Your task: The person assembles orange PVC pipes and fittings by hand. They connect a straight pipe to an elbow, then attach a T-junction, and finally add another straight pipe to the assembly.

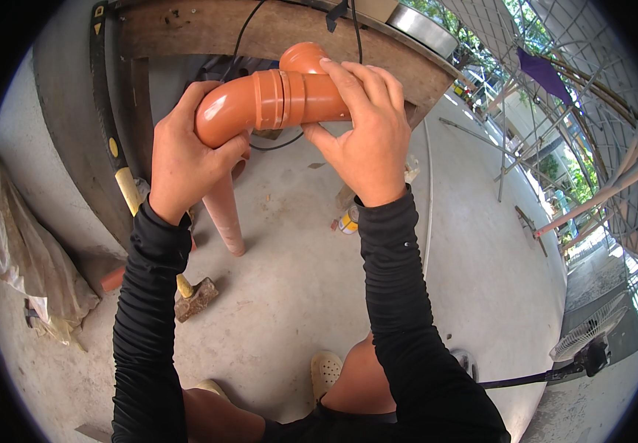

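An orange plastic pipe elbow is joined end to end with an orange pipe tee, and I hold the pair up in front of the wooden bench. My left hand is closed around the elbow's bent end, thumb beneath it. On the other side my right hand grips the tee, its fingers over the top and its thumb underneath, hiding the far right end. A ribbed collar sits where the two fittings meet. The tee's short branch points up and away from me.
A sledgehammer with a long black and yellow handle leans at the left. Behind my left hand stands a pinkish-orange pipe. A small can sits on the concrete floor. The wooden bench is ahead, a fan at right.
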{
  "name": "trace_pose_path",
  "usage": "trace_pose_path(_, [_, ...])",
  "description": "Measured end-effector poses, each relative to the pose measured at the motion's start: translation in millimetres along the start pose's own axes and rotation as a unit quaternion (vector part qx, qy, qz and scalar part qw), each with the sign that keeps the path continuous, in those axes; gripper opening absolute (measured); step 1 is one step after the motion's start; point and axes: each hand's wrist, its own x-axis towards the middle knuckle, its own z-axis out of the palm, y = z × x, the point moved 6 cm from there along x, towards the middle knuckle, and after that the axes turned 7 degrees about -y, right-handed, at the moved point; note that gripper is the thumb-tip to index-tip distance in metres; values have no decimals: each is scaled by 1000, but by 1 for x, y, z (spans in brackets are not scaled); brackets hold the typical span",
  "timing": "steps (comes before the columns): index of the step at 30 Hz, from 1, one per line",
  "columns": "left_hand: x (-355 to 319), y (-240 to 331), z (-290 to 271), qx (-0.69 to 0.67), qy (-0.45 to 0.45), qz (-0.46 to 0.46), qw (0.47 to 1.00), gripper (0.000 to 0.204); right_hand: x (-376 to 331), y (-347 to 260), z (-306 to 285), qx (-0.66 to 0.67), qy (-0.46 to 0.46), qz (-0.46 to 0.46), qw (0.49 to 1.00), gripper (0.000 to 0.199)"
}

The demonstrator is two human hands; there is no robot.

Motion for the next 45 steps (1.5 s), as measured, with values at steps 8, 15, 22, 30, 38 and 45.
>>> trace_pose_path(8, [-1,0,0,2,0,2,1000,51,-1,0,0,-2,-2,4,1000,72])
trace_pose_path(15, [0,1,0,14,0,4,1000,51,-2,0,0,-3,-4,6,1000,73])
trace_pose_path(22, [0,1,1,3,-3,-5,1000,51,-2,2,0,0,-2,2,1000,74])
trace_pose_path(30, [1,-2,4,-16,-33,-41,998,49,2,-11,-11,-73,-12,-11,997,73])
trace_pose_path(38, [11,-10,10,-40,-38,-7,998,72,-19,-86,-4,173,-253,11,952,56])
trace_pose_path(45, [14,-30,-22,-63,-101,-2,993,72,-34,-100,29,231,-329,48,914,76])
